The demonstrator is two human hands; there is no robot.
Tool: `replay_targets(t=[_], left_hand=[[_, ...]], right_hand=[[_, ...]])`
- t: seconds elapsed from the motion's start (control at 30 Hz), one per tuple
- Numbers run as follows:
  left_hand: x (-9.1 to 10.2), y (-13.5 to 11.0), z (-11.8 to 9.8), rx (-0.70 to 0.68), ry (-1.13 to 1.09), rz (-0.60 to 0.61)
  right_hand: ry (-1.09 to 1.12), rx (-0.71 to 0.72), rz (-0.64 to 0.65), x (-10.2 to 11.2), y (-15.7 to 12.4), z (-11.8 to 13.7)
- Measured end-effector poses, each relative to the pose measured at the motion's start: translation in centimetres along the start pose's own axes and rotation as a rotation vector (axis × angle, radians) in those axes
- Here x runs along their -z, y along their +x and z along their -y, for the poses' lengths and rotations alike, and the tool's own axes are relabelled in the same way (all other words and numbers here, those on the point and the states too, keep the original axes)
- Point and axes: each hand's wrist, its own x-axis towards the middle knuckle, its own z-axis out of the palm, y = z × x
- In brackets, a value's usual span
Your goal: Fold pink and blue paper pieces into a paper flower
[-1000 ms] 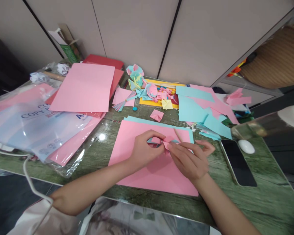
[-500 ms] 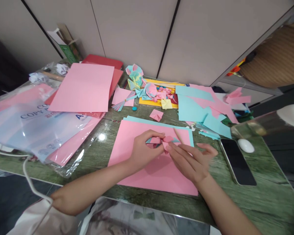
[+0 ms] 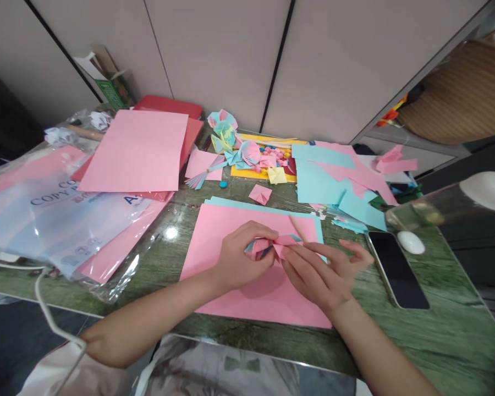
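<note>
A small folded paper piece (image 3: 277, 242), pink with a light blue edge, is held just above a large pink sheet (image 3: 231, 231) on the green table. My left hand (image 3: 239, 257) is curled around its left end. My right hand (image 3: 319, 269) pinches its right end between thumb and forefinger, with the other fingers stretched out to the right. A light blue sheet (image 3: 319, 226) peeks out from under the pink one.
A black phone (image 3: 398, 269) and a white egg-shaped object (image 3: 411, 242) lie at the right. Folded paper shapes (image 3: 247, 152) and cut blue and pink sheets (image 3: 334, 179) sit behind. A copy paper pack (image 3: 53, 212) and a loose pink sheet (image 3: 136, 151) lie at the left.
Both hands stayed on the folded piece and worked it slightly; the right fingers spread a little farther right. The view shifted slightly.
</note>
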Motion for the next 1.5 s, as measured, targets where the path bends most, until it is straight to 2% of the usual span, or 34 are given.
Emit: replay_targets(t=[0.1, 0.2, 0.37, 0.57, 0.73, 0.93, 1.07, 1.5], left_hand=[[-0.1, -0.1, -0.3, 0.137, -0.014, -0.017], [-0.2, -0.3, -0.4, 0.190, -0.013, -0.045], [-0.2, -0.4, -0.3, 0.168, -0.015, -0.075], [-0.2, -0.4, -0.2, 0.133, -0.030, -0.067], [-0.2, -0.3, -0.1, 0.113, -0.057, -0.051], [-0.1, -0.4, 0.0, 0.124, 0.034, -0.012], [-0.1, -0.4, 0.2, 0.074, 0.099, 0.019], [-0.4, -0.9, 0.1, 0.060, 0.027, 0.031]], right_hand=[[0.015, -0.021, 0.015, 0.2, 0.1, 0.0], [0.027, -0.002, 0.026, 0.3, -0.2, 0.0], [0.034, 0.019, 0.021, 0.2, -0.7, 0.0], [0.014, 0.036, -0.039, 0.0, -0.8, 0.0], [-0.007, 0.022, -0.039, -0.1, -0.4, 0.0], [-0.014, -0.092, -0.037, -0.4, 0.7, 0.5], [-0.036, -0.088, -0.029, -0.5, 0.9, 0.7], [-0.092, -0.151, 0.007, -0.4, 0.8, 0.7]])
